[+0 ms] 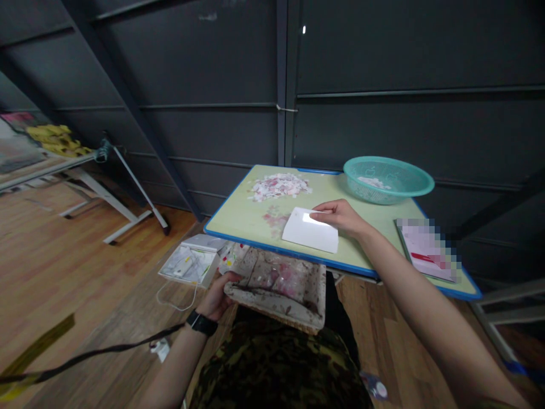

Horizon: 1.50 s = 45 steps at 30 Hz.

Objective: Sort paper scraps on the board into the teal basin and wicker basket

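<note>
My left hand (pixel 220 296) grips the left edge of a stained, shallow tray (pixel 317 295), tilted just below the table's front edge; wet pinkish residue lies inside it. In my right hand (pixel 338 217), a flat white sheet or scraper-like card (pixel 310 232) is pinched between thumb and fingers, low over the table top. To the left of the card, a pinkish wet smear (pixel 275 218) marks the surface. Behind it lies a heap of small white and pinkish pieces (pixel 281 186), too small to name.
A turquoise plastic basket (pixel 389 190) with some white pieces stands at the table's (pixel 230 216) back right. A partly blurred pad (pixel 426 250) with a red item lies at right. An open white box (pixel 187 264) with a cable sits low at left; another table (pixel 63 165) stands farther left.
</note>
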### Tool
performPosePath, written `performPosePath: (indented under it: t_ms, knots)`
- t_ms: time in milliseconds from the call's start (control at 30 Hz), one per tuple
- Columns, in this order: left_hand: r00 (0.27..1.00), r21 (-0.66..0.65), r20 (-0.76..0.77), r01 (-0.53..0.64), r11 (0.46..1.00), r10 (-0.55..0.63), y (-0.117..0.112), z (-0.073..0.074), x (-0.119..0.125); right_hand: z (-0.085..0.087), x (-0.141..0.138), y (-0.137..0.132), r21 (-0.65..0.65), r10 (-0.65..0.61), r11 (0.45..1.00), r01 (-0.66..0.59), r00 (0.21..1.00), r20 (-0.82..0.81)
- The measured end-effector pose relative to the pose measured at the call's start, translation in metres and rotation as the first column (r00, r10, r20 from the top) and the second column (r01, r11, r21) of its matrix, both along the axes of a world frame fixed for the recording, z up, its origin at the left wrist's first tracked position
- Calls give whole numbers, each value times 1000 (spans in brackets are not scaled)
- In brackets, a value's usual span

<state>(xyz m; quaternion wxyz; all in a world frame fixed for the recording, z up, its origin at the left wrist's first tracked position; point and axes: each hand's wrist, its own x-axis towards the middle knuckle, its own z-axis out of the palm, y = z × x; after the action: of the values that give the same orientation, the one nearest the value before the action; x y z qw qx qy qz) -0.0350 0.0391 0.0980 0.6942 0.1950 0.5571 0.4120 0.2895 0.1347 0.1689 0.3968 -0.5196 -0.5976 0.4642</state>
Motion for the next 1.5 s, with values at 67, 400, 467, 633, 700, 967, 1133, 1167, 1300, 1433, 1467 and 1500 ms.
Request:
performPosePath:
  t_ms: [67,400,467,633,700,967,1133,1167,1300,1433,1467,1500]
  knots:
    - [1000,-2,-1,-2,1000,2,0,0,0,-1,0,1,18,-66,998,67,997,-29]
    - [1000,-7,-2,16,1000,-16,-1,0,-1,-7,-6,2,21,69,997,-71,994,80]
    - [1000,-8,0,16,1000,-16,-1,0,-1,-6,-5,1,-20,128,992,-127,989,69]
    - [1000,-14,7,19,1000,-19,-1,0,0,-6,-6,2,13,53,999,-53,998,18]
    - [1000,-14,5,4,1000,-4,-1,1,1,-7,-8,3,52,-6,999,5,1000,24]
    - [1000,6,6,22,1000,-22,-1,5,2,-6,-12,1,23,168,985,-171,981,101]
    - [1000,14,4,12,1000,-12,-1,3,2,-7,-14,1,49,115,992,-117,992,42]
    - [1000,15,5,10,1000,-10,0,2,2,-7,-14,2,54,109,992,-111,993,41]
    - [1000,8,1,18,1000,-18,0,-2,0,-6,-14,1,5,198,980,-200,975,101]
    - [1000,6,-4,15,1000,-15,0,-4,-1,-6,-12,2,38,73,996,-74,996,50]
    - [1000,12,1,15,1000,-15,0,-4,-1,-7,-12,3,59,-3,998,2,1000,15]
    - [1000,18,7,15,1000,-15,0,-5,0,-8,-12,4,78,-67,995,69,998,-16]
